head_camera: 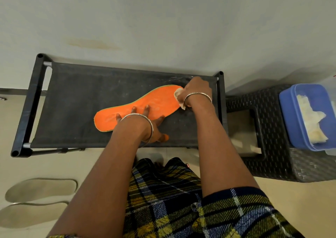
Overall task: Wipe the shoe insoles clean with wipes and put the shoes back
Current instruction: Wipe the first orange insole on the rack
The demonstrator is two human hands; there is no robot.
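Flat orange foam insole [138,107] with a thin green edge lies diagonally on the black fabric top of a dark-framed shoe rack [72,96], wide end toward the rack's right side. Left hand [149,127] is open, fingers straight and spread, pressing down on the insole's middle, with the thumb off on the fabric. Right hand [196,90] sits at the insole's wide end, bunched over a crumpled pale wipe [179,97] and gripping it. The wipe touches the insole edge, and only part of it shows under the palm. There is a thin metal bangle on each wrist.

Right of the rack is a black woven-pattern stool [272,147], with a blue plastic rectangular box [289,114] on its top holding more pale wipes [312,118]. On the beige floor at lower left, two grey flat insoles [40,188] lie side by side, well apart from the rack top. The person's plaid yellow-and-blue garment fills the bottom of the view.
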